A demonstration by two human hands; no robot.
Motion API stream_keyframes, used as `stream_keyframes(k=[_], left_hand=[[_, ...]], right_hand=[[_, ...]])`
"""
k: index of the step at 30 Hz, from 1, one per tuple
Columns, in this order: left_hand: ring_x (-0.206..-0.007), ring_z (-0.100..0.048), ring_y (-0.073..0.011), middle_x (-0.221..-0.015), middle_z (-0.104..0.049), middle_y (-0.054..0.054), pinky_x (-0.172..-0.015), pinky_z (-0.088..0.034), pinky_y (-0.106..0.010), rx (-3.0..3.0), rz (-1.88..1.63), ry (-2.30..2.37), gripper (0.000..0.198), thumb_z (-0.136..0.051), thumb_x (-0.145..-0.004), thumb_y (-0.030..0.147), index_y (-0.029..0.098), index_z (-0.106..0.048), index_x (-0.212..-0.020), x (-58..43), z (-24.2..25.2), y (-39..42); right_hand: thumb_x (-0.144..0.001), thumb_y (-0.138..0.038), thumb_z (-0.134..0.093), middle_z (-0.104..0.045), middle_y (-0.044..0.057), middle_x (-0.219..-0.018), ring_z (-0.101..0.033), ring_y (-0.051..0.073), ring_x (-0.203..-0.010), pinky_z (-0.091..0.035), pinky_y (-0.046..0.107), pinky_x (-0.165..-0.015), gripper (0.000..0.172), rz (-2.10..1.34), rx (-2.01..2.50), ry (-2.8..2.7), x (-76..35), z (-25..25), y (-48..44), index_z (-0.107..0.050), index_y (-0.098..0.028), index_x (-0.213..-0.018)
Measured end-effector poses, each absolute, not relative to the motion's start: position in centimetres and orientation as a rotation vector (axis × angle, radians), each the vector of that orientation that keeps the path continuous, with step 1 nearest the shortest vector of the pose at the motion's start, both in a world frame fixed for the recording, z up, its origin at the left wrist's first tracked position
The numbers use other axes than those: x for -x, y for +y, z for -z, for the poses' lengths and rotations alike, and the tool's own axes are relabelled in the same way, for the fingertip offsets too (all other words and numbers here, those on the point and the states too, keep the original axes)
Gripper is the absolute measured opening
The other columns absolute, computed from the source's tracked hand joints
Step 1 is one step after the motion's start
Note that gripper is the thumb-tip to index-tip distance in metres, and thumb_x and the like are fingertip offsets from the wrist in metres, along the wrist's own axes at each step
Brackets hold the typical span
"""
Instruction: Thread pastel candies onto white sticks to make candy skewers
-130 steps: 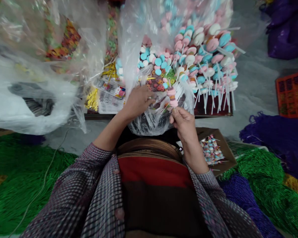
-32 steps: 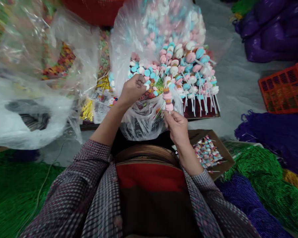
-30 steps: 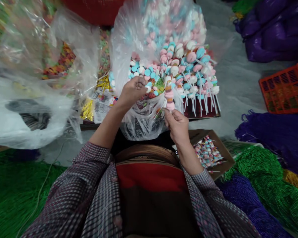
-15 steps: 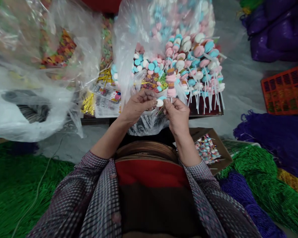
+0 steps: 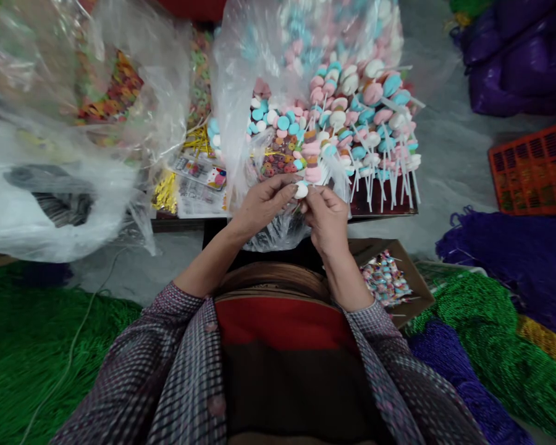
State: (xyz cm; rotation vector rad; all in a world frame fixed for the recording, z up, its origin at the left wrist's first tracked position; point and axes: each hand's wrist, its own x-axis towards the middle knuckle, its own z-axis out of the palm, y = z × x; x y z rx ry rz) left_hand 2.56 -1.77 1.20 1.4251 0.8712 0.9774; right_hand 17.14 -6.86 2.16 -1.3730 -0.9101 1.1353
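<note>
A small white candy (image 5: 301, 190) with a blue edge sits between my two hands. My left hand (image 5: 269, 199) pinches it between thumb and fingertips. My right hand (image 5: 327, 213) is closed at the candy's right side, its fingertips holding a skewer of pink and brown candies (image 5: 312, 154) that stands just above them; the lower end of the stick is hidden by the fingers. Loose blue, white and pink candies (image 5: 282, 123) and ring-shaped gummies (image 5: 278, 162) lie in a plastic bag beyond my hands. Many filled skewers (image 5: 370, 117) are piled to the right.
Clear bags of colourful gummies (image 5: 111, 93) cover the left side. Gold twist ties (image 5: 165, 193) lie beside a printed packet (image 5: 204, 173). An open carton (image 5: 398, 290) with wrapped candies stands below right, near an orange crate (image 5: 532, 167) and green strands (image 5: 482, 315).
Both hands have drawn closer around the white candy. The pink and brown skewer has shifted slightly left with my right hand.
</note>
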Motion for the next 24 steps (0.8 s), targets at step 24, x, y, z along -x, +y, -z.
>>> stream_keyframes(k=[24], left_hand=[[-0.074, -0.073, -0.0102, -0.083, -0.077, 0.001, -0.067, -0.057, -0.021, -0.746, -1.045, 0.871, 0.019, -0.088, -0.083, 0.030, 0.019, -0.076, -0.092, -2.7, -1.3, -0.6]], right_hand=[[-0.097, -0.057, -0.067, -0.049, -0.008, -0.051, -0.037, 0.008, -0.045, -0.030, 0.024, -0.047, 0.038, -1.252, 1.364, -1.097, -19.5, -3.5, -12.1, -0.082, -0.022, -0.101]])
